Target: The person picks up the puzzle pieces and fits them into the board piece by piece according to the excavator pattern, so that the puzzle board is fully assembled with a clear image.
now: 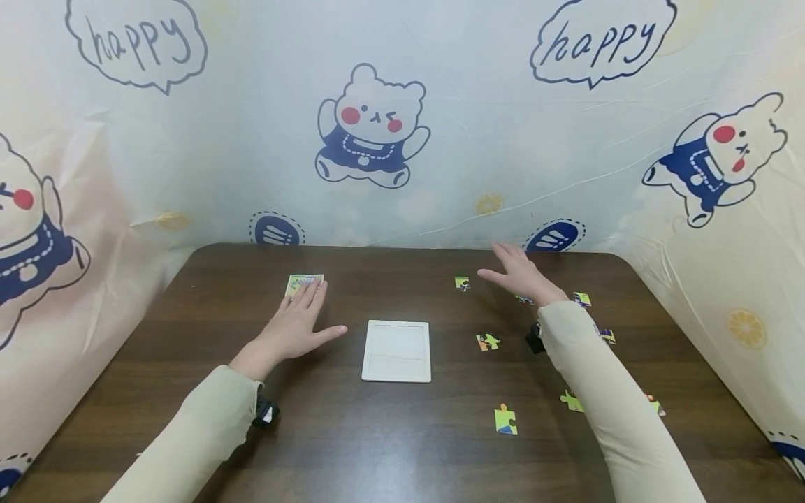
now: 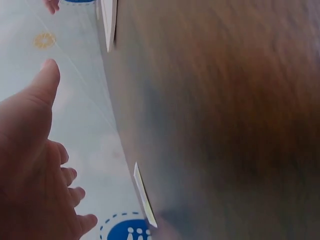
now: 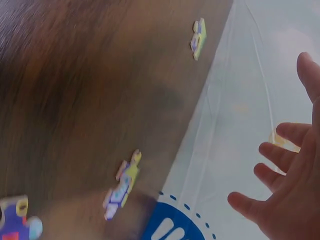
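Note:
My left hand (image 1: 292,330) hovers over the table's left side with its fingers spread and holds nothing. Just beyond its fingertips lies a small printed picture card (image 1: 300,282), seen edge-on as a thin card (image 2: 145,195) in the left wrist view. A white square puzzle tray (image 1: 396,351) lies flat between the arms. Toward the back right, my right hand (image 1: 523,274) hangs above the table, fingers extended and nothing in them. Near it are a jigsaw piece (image 1: 462,283) and a partly hidden piece (image 1: 525,300); the right wrist view shows pieces (image 3: 122,185) below the palm.
More jigsaw pieces lie scattered on the right: an orange-green piece (image 1: 488,342), a green-blue piece (image 1: 506,420), a purple piece (image 1: 606,336) and others, some partly covered by the right sleeve (image 1: 604,391). A printed curtain (image 1: 377,209) hangs behind the brown table (image 1: 314,433).

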Demonstrator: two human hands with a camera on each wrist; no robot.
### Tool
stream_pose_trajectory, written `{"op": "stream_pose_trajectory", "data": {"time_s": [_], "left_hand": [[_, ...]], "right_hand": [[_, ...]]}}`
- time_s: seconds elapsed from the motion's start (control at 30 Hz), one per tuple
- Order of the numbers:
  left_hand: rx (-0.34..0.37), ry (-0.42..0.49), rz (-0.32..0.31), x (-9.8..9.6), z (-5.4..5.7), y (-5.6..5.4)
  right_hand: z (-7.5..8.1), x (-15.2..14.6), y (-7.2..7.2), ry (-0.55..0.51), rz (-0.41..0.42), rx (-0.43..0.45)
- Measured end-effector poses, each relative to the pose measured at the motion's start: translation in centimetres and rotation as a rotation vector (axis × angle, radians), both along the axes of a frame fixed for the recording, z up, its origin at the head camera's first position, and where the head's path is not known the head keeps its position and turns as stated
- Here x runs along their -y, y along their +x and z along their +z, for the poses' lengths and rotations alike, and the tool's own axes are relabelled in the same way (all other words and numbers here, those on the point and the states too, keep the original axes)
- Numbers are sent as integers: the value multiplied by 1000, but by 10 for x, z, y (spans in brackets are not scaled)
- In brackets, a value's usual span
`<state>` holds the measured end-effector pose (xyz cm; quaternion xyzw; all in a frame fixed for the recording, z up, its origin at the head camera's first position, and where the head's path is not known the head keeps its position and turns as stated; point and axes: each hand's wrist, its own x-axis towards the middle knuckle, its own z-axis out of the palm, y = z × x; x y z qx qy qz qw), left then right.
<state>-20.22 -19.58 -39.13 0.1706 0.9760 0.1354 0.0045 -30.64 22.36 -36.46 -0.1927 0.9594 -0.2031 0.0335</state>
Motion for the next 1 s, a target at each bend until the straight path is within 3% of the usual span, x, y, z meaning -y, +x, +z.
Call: {"op": "stream_pose_trajectory", "data": {"time_s": [0.3, 0.6, 0.77, 1.0], "left_hand": [[38, 13, -130, -19, -4, 3], [124, -2, -249, -35, -9, 4], [150, -36, -282, -39, -12, 4], [222, -53, -280, -40, -12, 5]], "right_hand": [[-16, 20, -14, -34, 48, 71], [-28, 35, -13, 7, 0, 181], [-34, 38, -15, 61, 13, 170], [-39, 39, -18, 139, 26, 138]]}}
